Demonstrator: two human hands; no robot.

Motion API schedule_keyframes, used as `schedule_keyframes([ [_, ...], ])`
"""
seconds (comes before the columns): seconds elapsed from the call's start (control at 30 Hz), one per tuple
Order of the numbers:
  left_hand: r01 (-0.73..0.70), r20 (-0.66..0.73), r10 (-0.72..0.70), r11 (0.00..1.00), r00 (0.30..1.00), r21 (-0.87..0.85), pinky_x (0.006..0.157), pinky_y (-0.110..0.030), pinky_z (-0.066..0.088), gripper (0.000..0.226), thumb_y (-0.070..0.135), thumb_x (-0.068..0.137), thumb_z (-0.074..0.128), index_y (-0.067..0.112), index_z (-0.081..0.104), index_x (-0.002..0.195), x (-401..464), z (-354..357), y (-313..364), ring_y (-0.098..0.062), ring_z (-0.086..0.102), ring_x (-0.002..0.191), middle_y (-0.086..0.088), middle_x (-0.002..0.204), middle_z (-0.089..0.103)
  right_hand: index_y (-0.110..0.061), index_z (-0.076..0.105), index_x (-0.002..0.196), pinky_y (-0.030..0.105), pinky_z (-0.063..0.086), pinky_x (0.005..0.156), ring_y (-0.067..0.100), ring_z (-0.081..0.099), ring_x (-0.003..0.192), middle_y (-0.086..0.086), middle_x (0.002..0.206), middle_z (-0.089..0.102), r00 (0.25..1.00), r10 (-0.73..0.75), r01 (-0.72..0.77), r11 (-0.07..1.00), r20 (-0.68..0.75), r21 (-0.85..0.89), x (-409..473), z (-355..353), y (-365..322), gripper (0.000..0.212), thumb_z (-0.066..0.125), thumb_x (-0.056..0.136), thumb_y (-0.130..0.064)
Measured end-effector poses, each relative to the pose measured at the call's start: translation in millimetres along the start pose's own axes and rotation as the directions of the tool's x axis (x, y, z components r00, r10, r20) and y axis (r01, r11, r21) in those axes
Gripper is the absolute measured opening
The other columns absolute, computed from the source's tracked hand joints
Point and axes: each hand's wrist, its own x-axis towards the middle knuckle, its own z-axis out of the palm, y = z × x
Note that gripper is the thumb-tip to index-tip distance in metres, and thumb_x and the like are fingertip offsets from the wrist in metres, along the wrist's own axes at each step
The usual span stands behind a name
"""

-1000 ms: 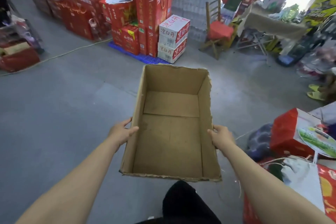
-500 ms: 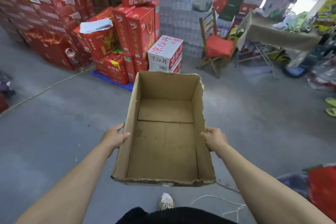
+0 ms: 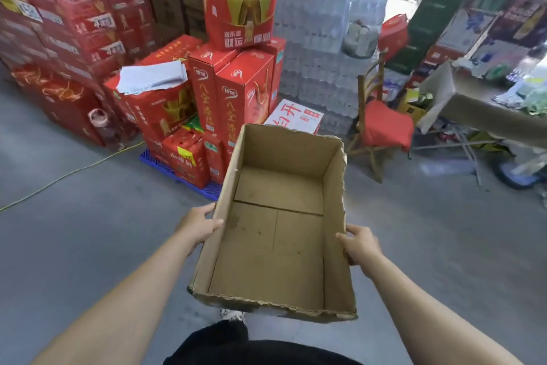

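Closer now stand the red cartons (image 3: pixel 236 92); left hand (image 3: pixel 196 227) and right hand (image 3: pixel 359 244) grip the empty box (image 3: pixel 275 246) walls, fingers apparently curled beneath—carrying continues.

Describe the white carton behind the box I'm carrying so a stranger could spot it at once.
Find the tall wall of wrapped water bottles. At its foot, between the red cartons and the chair, sits the carton, just past the held box. It is the only white one, with big red characters on top.
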Motion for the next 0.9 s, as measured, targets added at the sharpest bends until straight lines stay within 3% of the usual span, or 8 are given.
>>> schedule_keyframes([
  [0.2,-0.040,0.032,0.037,0.995,0.999,0.094,0.101,-0.038,0.044,0.061,0.032,0.084,0.068,0.033,0.045,0.141,141.3,-45.6,98.8,-0.028,0.051,0.122,-0.001,0.140,0.052,-0.031,0.063,0.127,0.047,0.061,0.064,0.025,0.072,0.068,-0.001,0.074,0.074,0.999,0.043,-0.042,0.998,-0.008,0.044,105.9,-0.8,-106.6,0.036,0.062,0.091,-0.034],
  [0.3,-0.079,0.042,0.072,0.978,0.997,0.192,0.096,-0.037,0.048,0.059,0.034,0.085,0.067,0.034,0.047,0.140,203.0,-47.5,144.2,-0.029,0.055,0.117,-0.001,0.136,0.056,-0.034,0.066,0.122,0.047,0.061,0.065,0.024,0.072,0.066,-0.002,0.074,0.074,0.997,0.074,-0.071,0.993,-0.038,0.089,153.0,-5.1,-136.5,0.033,0.062,0.090,-0.034],
  [0.43,-0.126,0.091,0.102,0.940,0.991,0.316,0.099,-0.035,0.045,0.057,0.036,0.088,0.061,0.035,0.044,0.142,289.0,-27.9,203.9,-0.031,0.053,0.120,-0.003,0.138,0.055,-0.034,0.065,0.126,0.045,0.062,0.067,0.020,0.072,0.066,-0.005,0.079,0.074,0.990,0.122,-0.115,0.988,-0.067,0.102,229.5,-16.5,-164.4,0.037,0.062,0.089,-0.037],
  [0.67,-0.078,0.058,0.062,0.943,0.996,0.322,0.100,-0.034,0.043,0.053,0.031,0.092,0.055,0.039,0.041,0.142,414.6,18.7,289.6,-0.034,0.054,0.119,-0.007,0.137,0.056,-0.037,0.064,0.125,0.043,0.061,0.073,0.020,0.071,0.074,-0.011,0.085,0.072,0.978,0.186,-0.171,0.975,-0.098,0.144,368.0,-40.7,-214.5,0.037,0.061,0.088,-0.038],
  [0.9,-0.045,-0.023,0.055,0.942,0.998,0.332,0.089,-0.035,0.045,0.048,0.025,0.096,0.047,0.040,0.042,0.141,498.3,58.5,339.8,-0.032,0.059,0.107,-0.004,0.126,0.063,-0.046,0.060,0.126,0.041,0.057,0.084,0.022,0.070,0.085,-0.013,0.094,0.073,0.955,0.280,-0.264,0.952,-0.094,0.157,460.9,-39.1,-238.3,0.042,0.060,0.085,-0.046],
])
